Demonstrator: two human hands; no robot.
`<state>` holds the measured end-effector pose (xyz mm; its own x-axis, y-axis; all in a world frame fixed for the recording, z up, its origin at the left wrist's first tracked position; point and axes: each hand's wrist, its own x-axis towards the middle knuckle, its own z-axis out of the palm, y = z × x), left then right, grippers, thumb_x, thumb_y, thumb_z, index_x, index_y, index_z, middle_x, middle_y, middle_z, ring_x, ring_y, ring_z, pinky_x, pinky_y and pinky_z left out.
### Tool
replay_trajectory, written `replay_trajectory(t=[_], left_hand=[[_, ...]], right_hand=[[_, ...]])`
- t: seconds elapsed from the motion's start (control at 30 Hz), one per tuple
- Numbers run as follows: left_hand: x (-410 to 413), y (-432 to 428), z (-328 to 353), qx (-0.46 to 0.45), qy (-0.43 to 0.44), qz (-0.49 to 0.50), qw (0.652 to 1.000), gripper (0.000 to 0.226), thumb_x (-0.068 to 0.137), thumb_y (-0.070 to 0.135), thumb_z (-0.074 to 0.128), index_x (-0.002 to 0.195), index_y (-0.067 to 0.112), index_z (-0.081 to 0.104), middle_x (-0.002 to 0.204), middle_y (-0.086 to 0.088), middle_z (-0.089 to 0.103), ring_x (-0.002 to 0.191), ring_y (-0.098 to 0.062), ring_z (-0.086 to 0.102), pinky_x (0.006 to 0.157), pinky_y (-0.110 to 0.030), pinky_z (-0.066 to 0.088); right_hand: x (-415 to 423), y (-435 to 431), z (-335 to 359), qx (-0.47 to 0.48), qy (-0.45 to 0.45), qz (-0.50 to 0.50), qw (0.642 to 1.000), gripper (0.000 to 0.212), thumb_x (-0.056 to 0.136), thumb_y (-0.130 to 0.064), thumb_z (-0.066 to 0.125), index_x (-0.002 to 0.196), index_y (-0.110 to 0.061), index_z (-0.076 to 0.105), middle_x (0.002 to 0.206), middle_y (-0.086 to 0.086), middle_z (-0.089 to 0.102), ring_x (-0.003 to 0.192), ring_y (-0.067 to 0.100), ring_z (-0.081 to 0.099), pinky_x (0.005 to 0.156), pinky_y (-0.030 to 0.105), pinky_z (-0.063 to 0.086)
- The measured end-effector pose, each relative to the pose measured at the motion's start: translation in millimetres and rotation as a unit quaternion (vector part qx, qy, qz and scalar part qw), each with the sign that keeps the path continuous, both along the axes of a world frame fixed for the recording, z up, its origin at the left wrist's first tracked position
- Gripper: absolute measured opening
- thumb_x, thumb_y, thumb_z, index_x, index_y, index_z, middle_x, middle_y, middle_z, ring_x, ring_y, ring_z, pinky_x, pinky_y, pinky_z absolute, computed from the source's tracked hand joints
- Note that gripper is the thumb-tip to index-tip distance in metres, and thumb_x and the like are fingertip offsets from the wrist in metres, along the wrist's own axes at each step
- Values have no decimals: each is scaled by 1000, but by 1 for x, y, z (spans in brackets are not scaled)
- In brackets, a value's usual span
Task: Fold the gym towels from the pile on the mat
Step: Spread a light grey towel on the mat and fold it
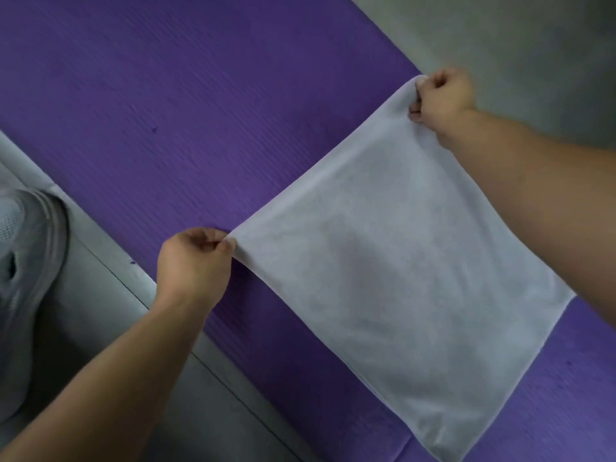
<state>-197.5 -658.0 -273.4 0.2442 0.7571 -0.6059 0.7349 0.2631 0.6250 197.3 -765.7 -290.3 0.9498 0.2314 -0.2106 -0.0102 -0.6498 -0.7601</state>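
A pale grey gym towel hangs stretched out above the purple mat. My left hand pinches its near left corner between thumb and fingers. My right hand grips the far corner near the mat's right edge. The towel's top edge runs taut between the two hands, and the rest drops toward the lower right. My right forearm covers part of the towel's right side. No pile of towels is in view.
Grey floor lies beyond the mat's right edge and along its left edge. A white sneaker stands on the floor at the far left, just off the mat.
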Motion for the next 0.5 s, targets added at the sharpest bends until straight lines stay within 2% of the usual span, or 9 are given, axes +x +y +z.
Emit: replay_trajectory(t=[0.07, 0.17, 0.23, 0.33, 0.43, 0.5], left_hand=[[4, 15, 1, 35, 11, -11, 999, 15, 95, 22, 66, 80, 22, 69, 76, 5, 70, 74, -20, 66, 78, -41, 59], [2, 34, 0, 71, 24, -30, 997, 9, 91, 25, 62, 84, 22, 68, 80, 5, 69, 74, -17, 64, 67, -34, 52], [1, 41, -1, 73, 15, -34, 997, 7, 89, 25, 60, 86, 21, 65, 82, 4, 70, 77, -19, 67, 71, -38, 55], [3, 46, -3, 9, -58, 21, 998, 3, 89, 20, 64, 90, 17, 64, 86, -3, 73, 76, -20, 74, 81, -46, 62], [2, 52, -6, -15, -80, 18, 997, 4, 93, 18, 69, 96, 22, 69, 89, -2, 75, 74, -14, 75, 81, -43, 63], [0, 58, -7, -9, -78, -10, 997, 7, 95, 19, 68, 92, 23, 73, 80, 3, 76, 73, -10, 74, 79, -39, 63]], right_hand=[[-4, 15, 0, 9, -24, 21, 999, 26, 101, -23, 55, 77, -23, 44, 79, 6, 57, 64, 15, 62, 61, 25, 59], [-8, 35, -2, 25, -40, 46, 998, 23, 102, -24, 54, 80, -25, 45, 81, 5, 62, 68, 14, 65, 66, 25, 60], [-8, 46, -2, 29, -41, 42, 998, 22, 100, -25, 55, 80, -25, 47, 80, 4, 63, 70, 17, 67, 69, 29, 62], [-4, 60, -2, 10, -37, 33, 999, 20, 88, -34, 66, 75, -28, 52, 82, 6, 68, 76, 26, 70, 73, 39, 61], [-2, 68, -1, -19, -48, 33, 998, 26, 85, -34, 72, 70, -27, 52, 81, 4, 67, 74, 19, 65, 75, 37, 57], [-1, 71, 2, -28, -48, 31, 998, 27, 85, -34, 73, 70, -26, 52, 78, 2, 66, 69, 17, 64, 71, 35, 56]])
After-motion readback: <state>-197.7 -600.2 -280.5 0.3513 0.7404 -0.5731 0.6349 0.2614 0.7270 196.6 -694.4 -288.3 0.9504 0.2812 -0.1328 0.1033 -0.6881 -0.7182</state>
